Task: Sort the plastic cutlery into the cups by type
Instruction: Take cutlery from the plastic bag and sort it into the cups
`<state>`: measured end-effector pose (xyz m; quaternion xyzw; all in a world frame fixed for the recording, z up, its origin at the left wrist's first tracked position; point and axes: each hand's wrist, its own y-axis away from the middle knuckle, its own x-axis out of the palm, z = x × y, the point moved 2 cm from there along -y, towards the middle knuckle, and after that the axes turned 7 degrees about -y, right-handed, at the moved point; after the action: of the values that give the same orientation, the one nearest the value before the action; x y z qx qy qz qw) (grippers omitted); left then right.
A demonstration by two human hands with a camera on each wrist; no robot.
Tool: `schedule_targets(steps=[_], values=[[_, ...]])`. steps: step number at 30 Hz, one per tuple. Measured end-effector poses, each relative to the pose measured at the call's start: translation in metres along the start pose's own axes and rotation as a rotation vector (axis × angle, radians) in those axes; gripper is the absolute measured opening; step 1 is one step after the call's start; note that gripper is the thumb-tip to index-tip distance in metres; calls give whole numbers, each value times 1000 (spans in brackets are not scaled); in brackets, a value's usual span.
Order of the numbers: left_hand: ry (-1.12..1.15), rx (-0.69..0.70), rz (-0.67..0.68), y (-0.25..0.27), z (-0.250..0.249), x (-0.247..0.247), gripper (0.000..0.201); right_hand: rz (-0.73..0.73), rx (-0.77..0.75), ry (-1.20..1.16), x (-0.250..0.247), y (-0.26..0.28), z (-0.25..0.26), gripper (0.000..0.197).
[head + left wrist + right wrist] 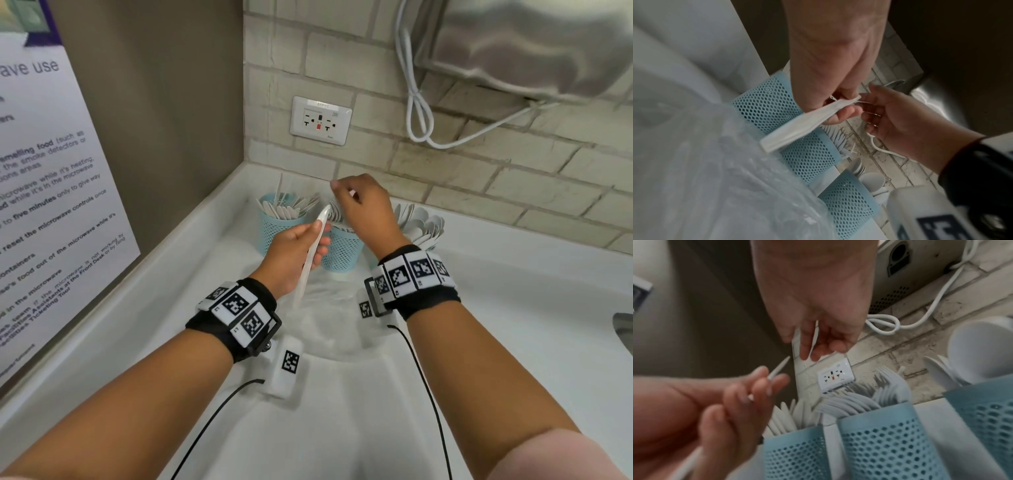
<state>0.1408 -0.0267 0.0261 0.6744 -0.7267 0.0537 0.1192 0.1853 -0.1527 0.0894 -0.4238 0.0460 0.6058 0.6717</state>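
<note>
Cutlery piece, a white handle whose type I cannot tell, is pinched in the left hand, fingers curled round it, in front of the middle cup. Right hand, at one o'clock from it above that cup, has curled fingers pinching a thin white piece. Three blue mesh cups sit close together near the brick wall, crumpled clear plastic lying nearer on the white counter.

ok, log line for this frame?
left hand: holds knife | right hand: pinches white piece over fork cup | phase: sorting
</note>
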Motion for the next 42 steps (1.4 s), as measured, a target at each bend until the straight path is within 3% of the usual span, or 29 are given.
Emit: schedule_targets(steps=[4, 7, 9, 14, 18, 22, 24, 27, 33, 36, 42], values=[[39, 20, -22, 2, -5, 1, 21, 260, 97, -219, 5, 9, 10, 20], [25, 22, -12, 1, -6, -1, 21, 337, 168, -371, 9, 13, 9, 8], [-39, 22, 23, 1, -3, -5, 23, 276, 231, -450, 7, 12, 9, 11], [-164, 33, 20, 2, -2, -21, 15, -31, 313, -458, -14, -15, 13, 18], [-172, -1, -102, -7, -4, -39, 20, -257, 223, -504, -27, -36, 26, 20], [-255, -132, -277, -15, 5, -55, 13, -400, 112, -524, -18, -43, 38, 17], [-323, -155, -344, -23, 8, -62, 42, -420, 75, -488, -5, -43, 39, 15], [-463, -172, -371, -37, 8, -71, 80, -308, 30, -363, 19, -42, 34, 20], [-637, -112, -337, -66, 16, -79, 125, 122, 7, 109, 62, -49, 10, 26], [-609, -36, -285, -74, 18, -77, 127, 241, 17, 315, 74, -49, 10, 26], [-538, 62, -227, -81, 15, -69, 114, 282, 150, 279, 80, -49, 12, 23]])
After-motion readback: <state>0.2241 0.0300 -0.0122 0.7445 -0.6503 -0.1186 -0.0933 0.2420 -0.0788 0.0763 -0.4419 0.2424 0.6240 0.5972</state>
